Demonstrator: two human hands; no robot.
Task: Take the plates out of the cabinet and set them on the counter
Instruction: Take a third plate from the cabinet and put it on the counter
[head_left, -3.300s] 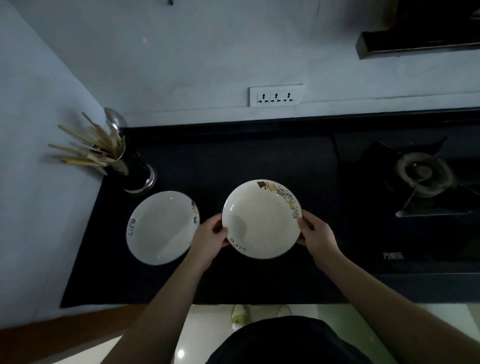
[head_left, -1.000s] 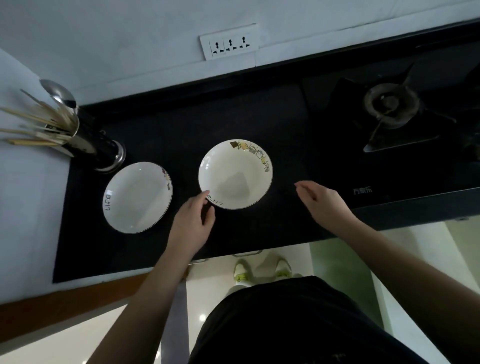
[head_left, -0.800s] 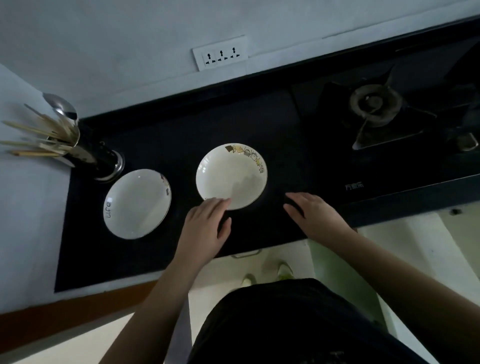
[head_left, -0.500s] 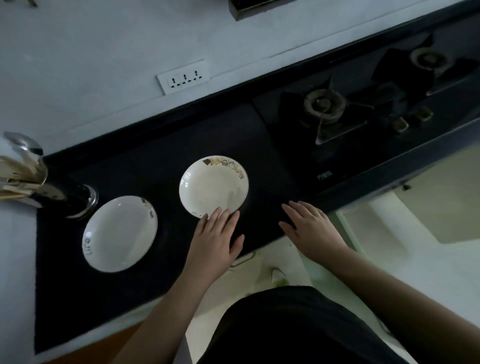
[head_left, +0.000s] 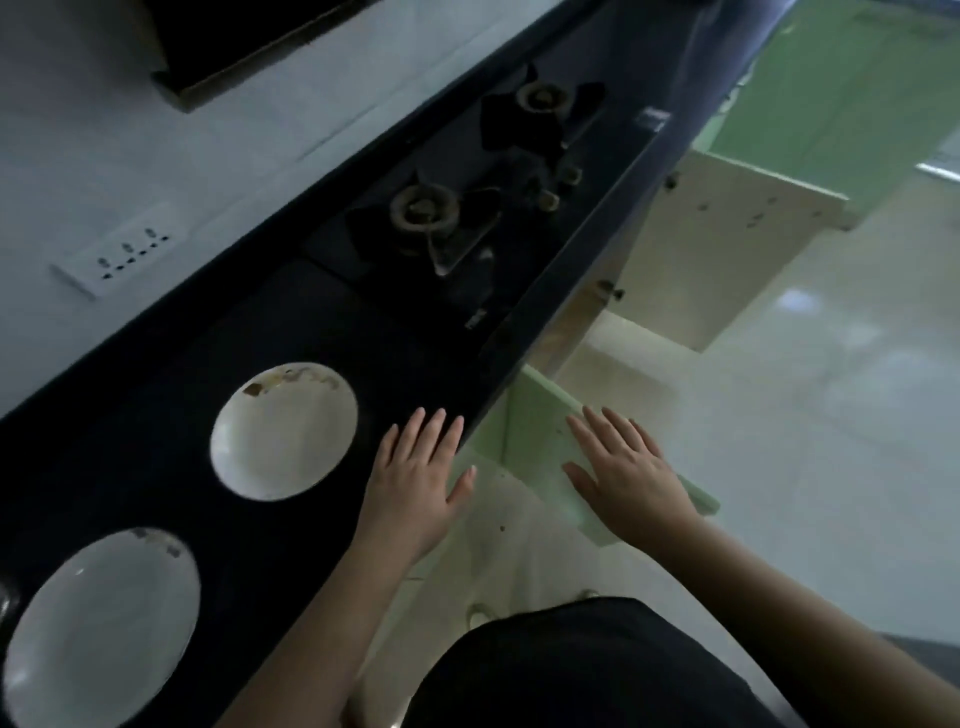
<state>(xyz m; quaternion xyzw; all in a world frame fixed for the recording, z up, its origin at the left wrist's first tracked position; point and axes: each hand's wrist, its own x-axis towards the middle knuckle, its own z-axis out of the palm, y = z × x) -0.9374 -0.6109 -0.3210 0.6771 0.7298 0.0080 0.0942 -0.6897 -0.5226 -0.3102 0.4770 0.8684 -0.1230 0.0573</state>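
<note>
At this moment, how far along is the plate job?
Done: two round white plates, one with a printed rim and one nearer the frame's lower left, lie apart on the black counter. In hand: nothing; the left hand and right hand are flat and open. Left: an open pale green cabinet door shows below; whether more plates remain cannot be seen.

The near plate (head_left: 98, 629) runs off the bottom-left edge, so part of its rim is cut off, and the print on the far plate (head_left: 284, 430) is too smeared to read. Whole view is motion-blurred; stove knobs (head_left: 558, 187) are just small dark blobs. Can't tell if the left hand (head_left: 415, 483) touches the counter (head_left: 156, 395) or hovers; cabinet interior is hidden behind open doors (head_left: 717, 260).
</note>
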